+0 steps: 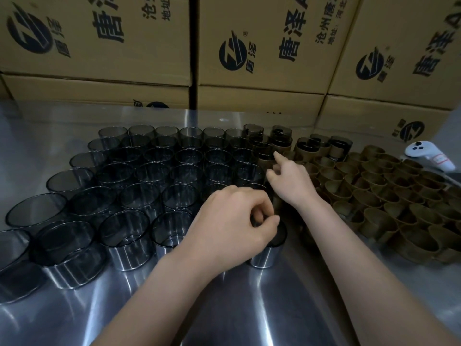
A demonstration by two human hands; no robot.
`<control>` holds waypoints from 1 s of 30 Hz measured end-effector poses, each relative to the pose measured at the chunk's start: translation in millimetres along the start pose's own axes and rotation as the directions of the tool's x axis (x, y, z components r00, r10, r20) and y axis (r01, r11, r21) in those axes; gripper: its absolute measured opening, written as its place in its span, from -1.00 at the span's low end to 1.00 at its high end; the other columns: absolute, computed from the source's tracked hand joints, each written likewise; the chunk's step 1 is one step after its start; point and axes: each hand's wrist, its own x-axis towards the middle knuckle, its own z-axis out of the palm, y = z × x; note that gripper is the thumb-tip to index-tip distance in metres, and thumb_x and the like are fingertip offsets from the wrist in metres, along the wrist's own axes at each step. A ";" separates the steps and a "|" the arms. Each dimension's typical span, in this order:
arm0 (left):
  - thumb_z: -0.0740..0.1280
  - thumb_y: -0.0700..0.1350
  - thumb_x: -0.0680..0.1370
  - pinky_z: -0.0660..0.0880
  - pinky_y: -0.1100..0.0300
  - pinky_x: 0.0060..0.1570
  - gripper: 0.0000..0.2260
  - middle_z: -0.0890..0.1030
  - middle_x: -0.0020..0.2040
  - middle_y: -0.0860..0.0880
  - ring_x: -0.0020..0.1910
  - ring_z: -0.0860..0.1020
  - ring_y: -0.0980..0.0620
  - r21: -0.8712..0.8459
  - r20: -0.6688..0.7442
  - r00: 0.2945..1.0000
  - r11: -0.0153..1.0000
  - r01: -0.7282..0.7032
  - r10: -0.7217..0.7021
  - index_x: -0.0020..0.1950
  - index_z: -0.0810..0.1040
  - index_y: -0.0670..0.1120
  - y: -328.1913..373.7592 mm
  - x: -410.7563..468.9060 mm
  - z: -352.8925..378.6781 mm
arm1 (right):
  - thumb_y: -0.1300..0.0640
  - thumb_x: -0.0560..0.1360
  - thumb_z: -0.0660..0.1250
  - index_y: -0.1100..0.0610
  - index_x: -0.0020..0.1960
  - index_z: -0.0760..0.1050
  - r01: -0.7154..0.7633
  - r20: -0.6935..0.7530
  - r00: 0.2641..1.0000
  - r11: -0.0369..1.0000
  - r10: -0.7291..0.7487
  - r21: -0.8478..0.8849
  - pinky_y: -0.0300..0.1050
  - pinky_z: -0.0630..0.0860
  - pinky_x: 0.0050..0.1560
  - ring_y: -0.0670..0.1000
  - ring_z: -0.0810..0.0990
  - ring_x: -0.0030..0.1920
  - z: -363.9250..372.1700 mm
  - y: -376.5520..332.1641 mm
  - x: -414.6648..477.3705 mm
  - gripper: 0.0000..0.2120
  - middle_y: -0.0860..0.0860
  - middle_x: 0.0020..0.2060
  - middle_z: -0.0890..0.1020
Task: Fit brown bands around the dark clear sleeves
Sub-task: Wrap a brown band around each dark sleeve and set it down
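Several dark clear sleeves [139, 176] stand upright in rows across the left and middle of the steel table. Several loose brown bands [389, 196] lie packed together on the right. A few sleeves with brown bands fitted [282, 139] stand at the back between the two groups. My left hand [234, 221] pinches the rim of one dark sleeve [267, 255] at the near end of the rows. My right hand [291, 181] hovers over the border of sleeves and bands, index finger pointing away, other fingers curled; nothing visible in it.
Stacked printed cardboard boxes [262, 53] wall off the back of the table. A white handheld controller [429, 156] lies at the far right. The shiny steel tabletop [224, 308] shows bare near me.
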 end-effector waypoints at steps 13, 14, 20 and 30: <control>0.46 0.23 0.41 0.06 0.16 0.22 -0.75 0.45 0.01 0.20 0.11 0.26 0.18 0.247 0.273 0.959 0.959 -0.141 0.070 -0.03 0.59 0.15 -3.5 -3.5 -0.2 | 0.21 0.59 0.20 0.10 0.44 0.39 0.018 -0.164 0.986 0.988 0.008 0.155 -0.02 0.45 0.31 0.08 0.51 0.29 -4.9 1.8 -3.2 -0.58 0.10 0.27 0.56; 0.47 0.20 0.42 0.06 0.15 0.23 -0.79 0.45 0.01 0.20 0.11 0.25 0.18 0.240 0.278 0.958 0.960 -0.146 0.076 -0.06 0.60 0.14 -3.7 -3.5 -0.2 | 0.22 0.58 0.20 0.10 0.41 0.43 0.019 -0.191 0.982 0.987 0.012 0.160 -0.04 0.46 0.29 0.07 0.52 0.27 -6.6 1.4 -4.3 -0.61 0.10 0.25 0.58; 0.49 0.13 0.43 0.06 0.16 0.26 -0.81 0.47 -0.01 0.21 0.09 0.32 0.21 0.168 0.272 0.959 0.978 -0.125 0.076 -0.24 0.53 0.14 -5.3 -2.8 -2.2 | 0.23 0.60 0.18 0.08 0.20 0.58 0.009 -0.240 0.970 0.982 0.036 0.187 -0.03 0.60 0.06 0.03 0.62 0.04 -12.9 2.3 -8.6 -0.73 0.05 0.13 0.63; 0.54 -0.09 0.44 0.41 0.01 0.24 -0.86 0.60 -0.03 0.08 0.03 0.56 0.15 -0.304 0.171 0.985 0.952 0.043 0.010 -0.25 0.62 0.07 -4.4 1.3 -13.2 | 0.24 0.58 0.24 0.06 0.18 0.59 0.014 -0.061 0.998 0.990 -0.005 0.138 -0.29 0.46 -0.11 -0.17 0.53 -0.12 -16.8 1.7 -15.1 -0.75 0.01 0.10 0.62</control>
